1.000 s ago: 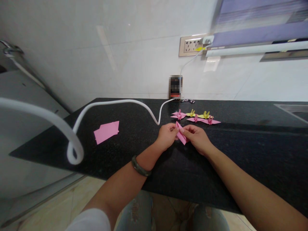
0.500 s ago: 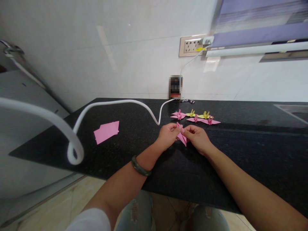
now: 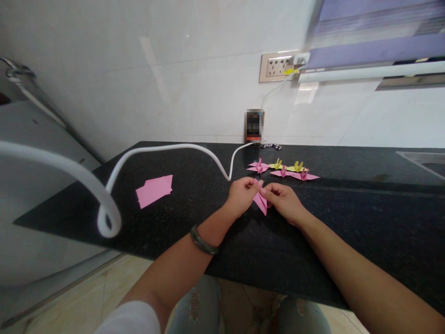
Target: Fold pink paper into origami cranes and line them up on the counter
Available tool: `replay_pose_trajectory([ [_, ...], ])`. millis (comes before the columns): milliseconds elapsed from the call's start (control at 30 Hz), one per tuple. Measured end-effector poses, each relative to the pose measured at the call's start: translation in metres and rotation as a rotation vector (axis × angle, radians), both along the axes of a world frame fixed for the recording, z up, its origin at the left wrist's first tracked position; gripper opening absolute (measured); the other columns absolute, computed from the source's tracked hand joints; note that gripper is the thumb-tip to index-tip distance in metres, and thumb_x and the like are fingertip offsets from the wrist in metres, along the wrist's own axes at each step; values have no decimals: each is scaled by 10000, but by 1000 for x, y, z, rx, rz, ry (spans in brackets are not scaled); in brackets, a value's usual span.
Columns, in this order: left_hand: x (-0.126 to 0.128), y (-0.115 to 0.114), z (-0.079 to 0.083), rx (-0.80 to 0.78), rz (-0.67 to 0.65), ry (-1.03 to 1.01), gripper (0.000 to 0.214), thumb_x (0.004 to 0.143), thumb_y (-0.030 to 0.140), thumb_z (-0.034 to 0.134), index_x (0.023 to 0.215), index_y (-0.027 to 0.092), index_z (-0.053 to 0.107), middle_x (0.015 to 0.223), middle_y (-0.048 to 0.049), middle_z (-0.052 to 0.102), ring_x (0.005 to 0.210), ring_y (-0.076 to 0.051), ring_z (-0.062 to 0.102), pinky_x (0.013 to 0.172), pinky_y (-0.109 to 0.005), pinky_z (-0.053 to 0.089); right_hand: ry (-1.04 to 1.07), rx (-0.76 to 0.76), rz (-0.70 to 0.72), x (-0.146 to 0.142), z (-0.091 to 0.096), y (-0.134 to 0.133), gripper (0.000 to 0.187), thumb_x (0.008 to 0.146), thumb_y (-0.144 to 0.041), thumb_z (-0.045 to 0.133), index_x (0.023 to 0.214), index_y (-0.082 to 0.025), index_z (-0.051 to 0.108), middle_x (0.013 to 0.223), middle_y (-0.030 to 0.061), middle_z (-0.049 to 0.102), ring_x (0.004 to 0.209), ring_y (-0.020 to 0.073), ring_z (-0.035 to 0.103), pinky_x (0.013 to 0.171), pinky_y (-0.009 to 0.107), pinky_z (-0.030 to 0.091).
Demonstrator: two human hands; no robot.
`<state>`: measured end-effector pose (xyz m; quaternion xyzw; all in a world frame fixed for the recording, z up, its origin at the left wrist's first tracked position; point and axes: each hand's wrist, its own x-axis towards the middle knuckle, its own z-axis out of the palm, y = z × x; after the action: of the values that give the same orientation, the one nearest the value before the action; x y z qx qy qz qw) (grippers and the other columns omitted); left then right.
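Observation:
A folded piece of pink origami paper (image 3: 260,203) is pinched between both hands above the dark countertop (image 3: 194,199). My left hand (image 3: 241,195) grips its upper left part with thumb and fingers. On the other side, my right hand (image 3: 283,200) is closed with its thumb and fingertips at the paper's right edge. The paper's lower point sticks out toward me. Just beyond the hands stand several finished paper cranes: a pink crane (image 3: 259,167), a yellow crane (image 3: 298,167) and others beside them.
Pink paper sheets (image 3: 155,191) lie stacked at the left. A white flexible cable or stand (image 3: 174,147) loops across the counter to a phone-like device (image 3: 254,126) against the wall. A wall socket (image 3: 276,67) holds a plug. At the far right a sink edge (image 3: 420,162) shows.
The folded pink paper has turned slightly in my hands, its lower point shifting a little left and toward me. My hands stay almost in place.

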<state>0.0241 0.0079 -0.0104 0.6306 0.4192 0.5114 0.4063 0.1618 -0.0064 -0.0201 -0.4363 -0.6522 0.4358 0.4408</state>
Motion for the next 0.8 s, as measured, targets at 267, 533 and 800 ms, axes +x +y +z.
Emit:
replay_pose_trajectory([
  [267,-3,4,-3,8,108,-35,307,680,425,496,657,127,566,542,23,460,496,-60,369,474,-187,287,-10,-33,19,-1,1,-2,315,731,-453,456,620,-160,480,543,-30,451,445,70,402,440,204,323],
  [533,-3,4,-3,0,180,-70,315,678,436,494,689,129,566,551,24,454,494,-61,367,461,-185,284,-29,-59,58,-2,8,-5,319,723,-461,457,667,-155,529,550,-24,482,439,69,400,436,200,314],
  [800,-2,5,-5,-21,166,-103,312,676,436,497,696,131,560,547,26,466,482,-60,383,453,-182,289,-28,-81,47,-4,6,-4,314,730,-445,446,673,-149,535,539,-17,486,433,70,404,430,193,319],
])
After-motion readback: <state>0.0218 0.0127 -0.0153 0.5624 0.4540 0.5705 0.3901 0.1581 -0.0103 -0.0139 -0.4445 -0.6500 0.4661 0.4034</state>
